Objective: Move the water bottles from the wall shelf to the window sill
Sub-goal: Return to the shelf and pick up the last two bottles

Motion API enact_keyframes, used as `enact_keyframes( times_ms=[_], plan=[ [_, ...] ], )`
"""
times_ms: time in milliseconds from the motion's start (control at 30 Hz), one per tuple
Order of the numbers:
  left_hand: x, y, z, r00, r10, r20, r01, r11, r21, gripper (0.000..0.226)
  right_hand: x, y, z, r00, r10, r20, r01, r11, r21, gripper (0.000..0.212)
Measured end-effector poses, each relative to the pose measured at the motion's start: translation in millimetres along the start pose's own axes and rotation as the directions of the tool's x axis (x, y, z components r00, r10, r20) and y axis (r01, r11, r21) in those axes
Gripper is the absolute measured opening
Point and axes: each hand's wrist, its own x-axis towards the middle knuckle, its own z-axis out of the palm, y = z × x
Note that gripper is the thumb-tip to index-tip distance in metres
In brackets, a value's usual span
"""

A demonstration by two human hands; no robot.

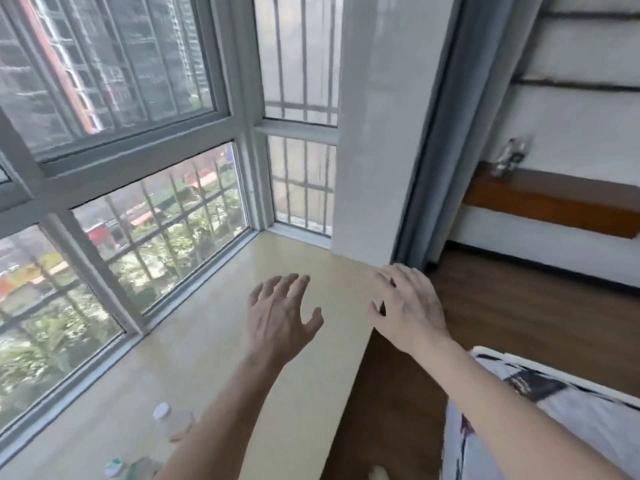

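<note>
Bottles (166,419) stand seemingly upright on sill (242,341).

Your window sill (221,341), pale yellow and glossy, carries two clear bottles at its near end: a white-capped bottle (162,415) and a green-capped bottle (116,468), close together. Your wooden wall shelf (554,199) holds one bottle (509,157) at its left end, blurred.
</note>
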Motion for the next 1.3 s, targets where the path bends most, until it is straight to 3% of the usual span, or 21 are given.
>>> enact_keyframes(
  times_ms=[200,433,1100,1300],
  plan=[
    [50,71,33,0.983,0.179,0.028,-0.178,0.983,-0.040,0.065,-22,79,-6,0.980,0.166,-0.111,-0.171,0.985,-0.033,0.041],
    [112,151,85,0.941,0.336,0.028,-0.332,0.939,-0.093,0.058,-19,171,12,0.950,0.282,-0.131,-0.290,0.956,-0.043,0.041],
    [343,359,240,0.899,0.426,0.102,-0.416,0.903,-0.112,0.058,117,452,83,0.903,0.398,-0.160,-0.406,0.913,-0.019,0.039],
    [408,393,281,0.879,0.467,0.100,-0.455,0.882,-0.121,0.057,158,508,107,0.897,0.434,-0.077,-0.439,0.896,-0.063,0.041]
  ],
)
